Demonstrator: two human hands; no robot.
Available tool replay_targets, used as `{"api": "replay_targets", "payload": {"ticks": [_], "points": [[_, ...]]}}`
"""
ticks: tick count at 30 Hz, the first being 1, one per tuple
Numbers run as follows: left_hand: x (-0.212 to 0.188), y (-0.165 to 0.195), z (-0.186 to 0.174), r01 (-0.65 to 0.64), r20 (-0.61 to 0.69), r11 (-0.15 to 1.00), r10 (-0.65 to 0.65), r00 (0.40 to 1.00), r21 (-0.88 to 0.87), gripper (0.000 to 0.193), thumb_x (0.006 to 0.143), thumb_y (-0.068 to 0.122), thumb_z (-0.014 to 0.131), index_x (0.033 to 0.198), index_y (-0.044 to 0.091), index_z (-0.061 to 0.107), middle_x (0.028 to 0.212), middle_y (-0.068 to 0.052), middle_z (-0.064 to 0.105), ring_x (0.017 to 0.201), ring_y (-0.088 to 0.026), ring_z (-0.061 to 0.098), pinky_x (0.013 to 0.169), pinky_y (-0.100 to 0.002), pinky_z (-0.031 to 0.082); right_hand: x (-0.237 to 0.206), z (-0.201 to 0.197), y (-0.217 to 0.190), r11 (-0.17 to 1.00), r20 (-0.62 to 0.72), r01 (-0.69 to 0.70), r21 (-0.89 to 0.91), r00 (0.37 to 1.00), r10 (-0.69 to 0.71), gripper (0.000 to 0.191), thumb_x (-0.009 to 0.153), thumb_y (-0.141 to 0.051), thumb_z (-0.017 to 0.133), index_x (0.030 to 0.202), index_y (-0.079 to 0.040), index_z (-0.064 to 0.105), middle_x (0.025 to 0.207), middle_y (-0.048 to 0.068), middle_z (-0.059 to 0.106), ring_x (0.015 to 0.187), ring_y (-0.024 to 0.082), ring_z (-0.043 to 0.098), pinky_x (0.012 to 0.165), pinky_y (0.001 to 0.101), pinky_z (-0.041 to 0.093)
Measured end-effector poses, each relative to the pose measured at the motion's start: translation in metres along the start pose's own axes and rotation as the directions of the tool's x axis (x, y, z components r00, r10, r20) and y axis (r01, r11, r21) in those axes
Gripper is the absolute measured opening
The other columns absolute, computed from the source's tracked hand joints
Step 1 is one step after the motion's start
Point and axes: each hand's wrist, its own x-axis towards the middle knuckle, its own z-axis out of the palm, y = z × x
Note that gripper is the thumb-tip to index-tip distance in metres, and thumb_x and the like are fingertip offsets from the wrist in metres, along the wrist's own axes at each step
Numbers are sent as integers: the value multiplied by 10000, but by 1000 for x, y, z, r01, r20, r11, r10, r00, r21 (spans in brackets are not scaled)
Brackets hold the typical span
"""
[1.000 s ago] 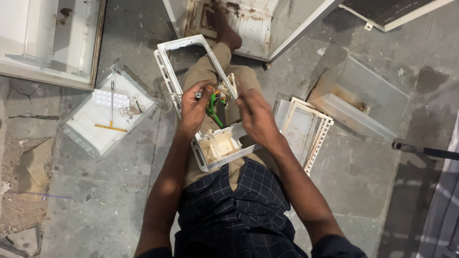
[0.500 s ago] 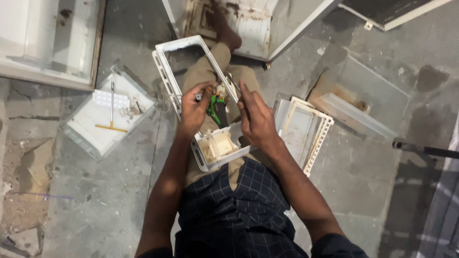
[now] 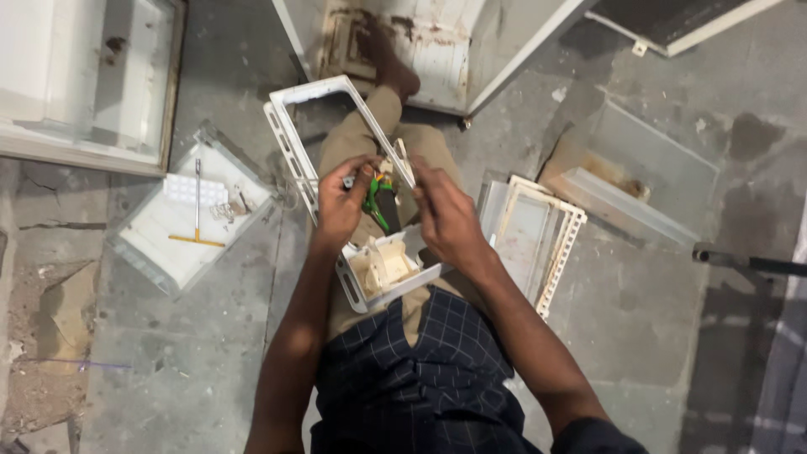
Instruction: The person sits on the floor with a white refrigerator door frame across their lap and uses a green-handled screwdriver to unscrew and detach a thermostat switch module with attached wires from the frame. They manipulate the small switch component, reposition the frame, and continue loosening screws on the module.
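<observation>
Presently seated on a cracked concrete floor [image 3: 639,336], legs stretched forward, with a long white plastic frame [image 3: 324,160] lying across the lap. Frame running from beyond the knee back to the waist, its near end forming an open box section [image 3: 387,267] with cream-coloured fittings inside.

Left hand [image 3: 343,206] curled shut against the frame's left rail, fingers wrapped around a small tool or part with a dark tip showing above the knuckles; exact item too small to identify. Right hand [image 3: 445,220] placed just beside it on the right, fingers bent and pressed together at the frame's inner edge; whether pinching anything, cannot tell. Between both hands, a bundle of green wires [image 3: 371,202] and a dark component [image 3: 387,210], sitting inside the frame just above the box section.

Surroundings noted as follows. Left of the leg: a shallow clear tray [image 3: 160,252] on the floor, holding a screwdriver [image 3: 197,202] with a yellow cross-handle and a small white gridded block [image 3: 195,191]. Right of the leg: a second white slotted frame [image 3: 546,244] lying flat, near the right forearm. Further right: a clear plastic bin [image 3: 639,181], tilted, well apart from the hands. Top of view: a stained white appliance panel [image 3: 437,50] touching the foot. Top left: a white cabinet body [image 3: 76,76].
</observation>
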Motion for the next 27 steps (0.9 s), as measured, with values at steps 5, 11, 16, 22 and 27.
{"api": "replay_targets", "payload": {"ticks": [5,11,16,22,27], "points": [[-2,0,0,13,0,998,-13,1000,-60,244,1088,153,619,1218,-34,707,1107,-46,733,1017,-84,640,928,-242,517,-3,-1,0,995,155,-12,-100,988,28,633,946,-8,612,1548,-115,446,987,151,628,845,347,660,732,444,545],[-2,-1,-1,58,0,998,-58,998,-38,290,1049,204,645,1217,-26,700,1072,-41,741,985,-92,653,891,-241,522,-4,-4,-8,998,67,-53,-15,996,54,581,1015,-42,582,1566,-116,415,990,138,606,840,327,654,739,453,556],[-5,-2,0,-2,-1,1000,2,1000,18,252,1062,173,652,1207,-25,709,1090,-56,728,1014,-102,635,919,-252,518,3,-6,-5,985,221,-97,-143,967,127,583,981,-53,639,1537,-87,469,978,188,628,861,397,630,701,479,504],[-6,1,2,-8,147,996,-6,989,94,216,1033,115,652,1200,-8,708,1117,-60,751,1034,-114,665,933,-274,530,-1,-1,6,974,-43,-92,209,994,103,327,963,-62,770,1269,-58,654,991,94,671,876,206,675,777,319,542],[-6,5,9,-18,231,987,-20,973,159,211,1015,97,688,1195,-3,732,1078,-64,764,995,-120,675,911,-276,541,-3,1,19,962,-24,-190,198,980,199,269,903,-61,811,1154,-24,720,967,70,658,860,156,654,754,281,524]]}}
